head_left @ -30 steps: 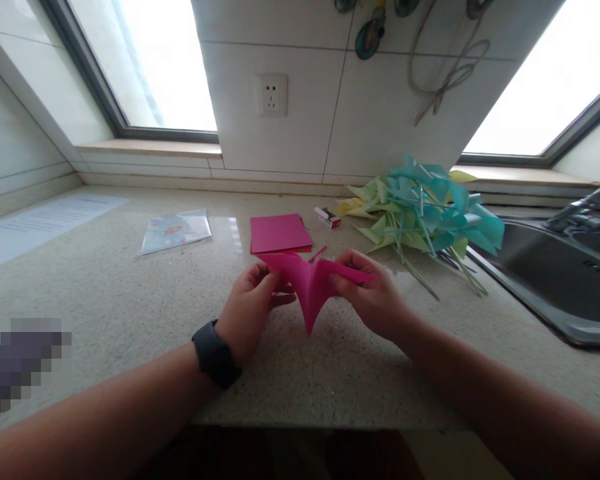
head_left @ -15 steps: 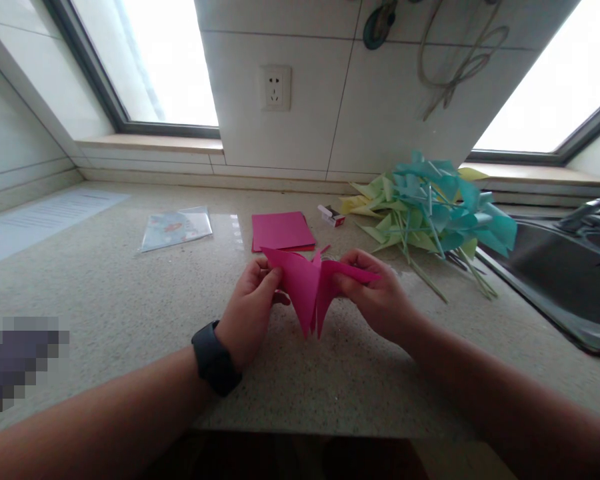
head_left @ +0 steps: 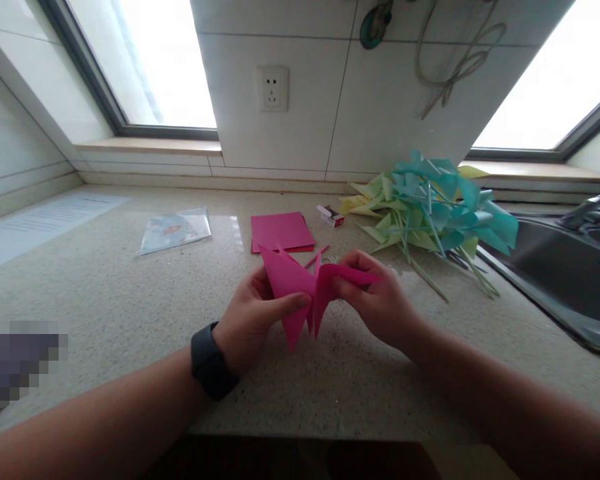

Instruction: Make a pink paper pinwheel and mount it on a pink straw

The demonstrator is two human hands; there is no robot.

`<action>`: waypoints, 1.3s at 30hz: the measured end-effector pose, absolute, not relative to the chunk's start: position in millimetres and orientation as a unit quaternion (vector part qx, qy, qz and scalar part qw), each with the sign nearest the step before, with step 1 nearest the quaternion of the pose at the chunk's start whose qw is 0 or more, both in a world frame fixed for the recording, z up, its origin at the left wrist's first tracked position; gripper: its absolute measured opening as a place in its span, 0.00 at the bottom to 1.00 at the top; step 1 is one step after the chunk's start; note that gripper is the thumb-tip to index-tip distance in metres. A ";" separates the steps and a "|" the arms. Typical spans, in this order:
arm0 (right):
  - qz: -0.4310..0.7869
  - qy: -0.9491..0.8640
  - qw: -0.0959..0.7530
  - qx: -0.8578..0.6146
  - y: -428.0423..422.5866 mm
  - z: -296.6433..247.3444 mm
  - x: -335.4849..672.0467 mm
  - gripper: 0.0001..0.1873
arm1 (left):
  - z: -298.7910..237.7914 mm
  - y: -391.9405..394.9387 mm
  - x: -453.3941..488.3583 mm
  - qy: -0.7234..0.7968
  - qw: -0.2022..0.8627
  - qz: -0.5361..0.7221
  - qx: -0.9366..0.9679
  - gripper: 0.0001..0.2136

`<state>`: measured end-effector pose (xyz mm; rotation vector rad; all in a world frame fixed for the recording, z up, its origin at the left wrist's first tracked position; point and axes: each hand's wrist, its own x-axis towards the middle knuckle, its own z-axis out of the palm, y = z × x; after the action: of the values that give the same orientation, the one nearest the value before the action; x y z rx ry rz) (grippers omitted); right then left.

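at the middle of the surface (head_left: pixel 130 300), raised a little off it, the folded pink paper (head_left: pixel 291 280) sits between both hands and touches each. its long axis runs from 9 to 3 o'clock, from one hand to the other, with two pointed tips hanging toward 6 o'clock and one point rising at 11 o'clock. the left hand (head_left: pixel 250 320), with a watch (head_left: pixel 211 360) on its wrist, is closed on the 9 o'clock wing, thumb across the front and fingers curled behind. the right hand (head_left: pixel 377 303) pinches the 3 o'clock flap, which juts out flat past its knuckles. neither hand is nearer than the other, though the left covers more of the sheet. just past the paper at 12 o'clock lies a stack of pink sheets (head_left: pixel 281 232), and a thin pink stick (head_left: pixel 317 255) lies between stack and paper, partly hidden. a small box (head_left: pixel 329 215) lies at 1 o'clock. near it, at 2 o'clock, is a heap of teal and yellow pinwheels (head_left: pixel 430 207) on sticks. a sink (head_left: pixel 555 267) lies at 3 o'clock, well apart from the hands. only part of its basin shows, and i cannot tell what it holds. at 10 o'clock a clear sleeve (head_left: pixel 176 230) holds a printed card, and a white sheet (head_left: pixel 40 223) lies further out toward 9 o'clock.
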<state>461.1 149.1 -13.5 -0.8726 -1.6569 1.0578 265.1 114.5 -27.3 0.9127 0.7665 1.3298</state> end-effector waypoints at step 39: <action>0.386 -0.740 0.506 -0.220 133.7 -8.4 464.8 0.10 | -21.5 98.3 263.0 0.282 0.420 0.572 0.646 0.09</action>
<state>464.8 133.7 -8.4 -0.5319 -1.7845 0.9301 263.0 98.3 -21.5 1.6186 0.7078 1.4333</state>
